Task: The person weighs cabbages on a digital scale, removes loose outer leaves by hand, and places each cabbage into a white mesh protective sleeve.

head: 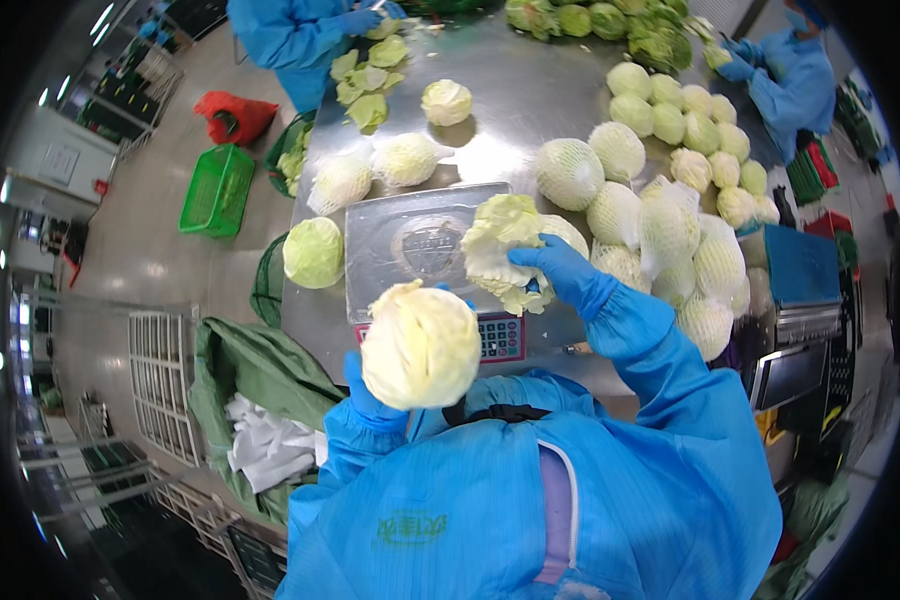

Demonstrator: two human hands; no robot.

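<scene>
My left hand (pixel 370 390), in a blue glove, holds a pale trimmed cabbage (pixel 420 345) close to my chest; most of its fingers are hidden behind the head. Loose cabbage leaves (pixel 504 244) are gripped in my right hand (pixel 559 270), also gloved, above the right side of a metal scale plate (pixel 382 259). The scale's keypad (pixel 504 337) shows partly from behind the cabbage. A greener cabbage (pixel 313 253) sits just left of the plate. Beyond the plate lie two cabbages in white foam nets (pixel 409 159), and a bare cabbage (pixel 447 103) stands farther back.
Netted cabbages (pixel 615 214) are heaped at right, bare ones (pixel 667 112) behind them. Two co-workers (pixel 292 45) (pixel 787 82) handle cabbage across the steel table (pixel 495 97). A knife (pixel 574 349) lies near the front edge. A green sack (pixel 262 352) with white foam nets stands at left.
</scene>
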